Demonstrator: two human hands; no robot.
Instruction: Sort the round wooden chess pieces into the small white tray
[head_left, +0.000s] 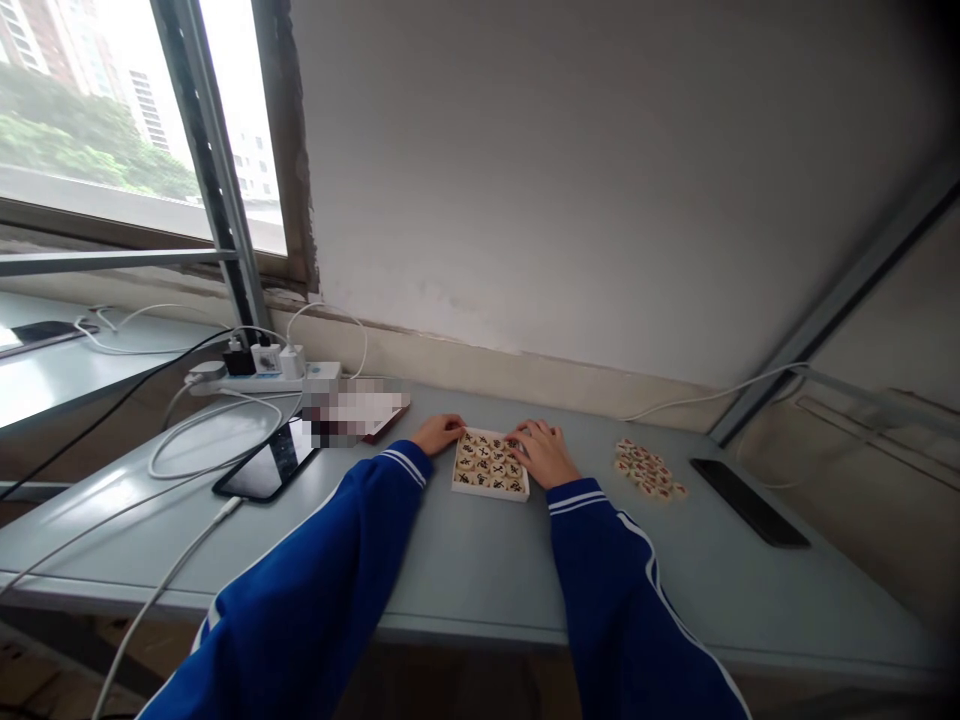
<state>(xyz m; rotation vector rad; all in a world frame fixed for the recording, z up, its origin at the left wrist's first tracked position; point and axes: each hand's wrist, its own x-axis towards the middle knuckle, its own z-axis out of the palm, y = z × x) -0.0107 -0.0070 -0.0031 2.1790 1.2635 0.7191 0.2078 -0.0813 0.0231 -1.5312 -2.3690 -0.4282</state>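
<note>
A small white box [490, 492] sits on the grey desk between my hands. Round wooden pieces [483, 466] with black characters lie in it in rows. My left hand [439, 434] is at the box's upper left corner, its fingertips touching the rim, fingers close together. Over the upper right part of the box rests my right hand [546, 452], fingers bent and somewhat apart, fingertips on or near the pieces there. Whether it grips a piece is hidden. To the right, a loose group of round pieces with reddish characters [646, 469] lies on the desk.
A phone [268, 462] with a white cable lies on the left of the desk [480, 580]. Behind it are a power strip [324, 376] with chargers and a partly blurred red-edged item [386, 415]. A long black object [748, 503] lies at the right.
</note>
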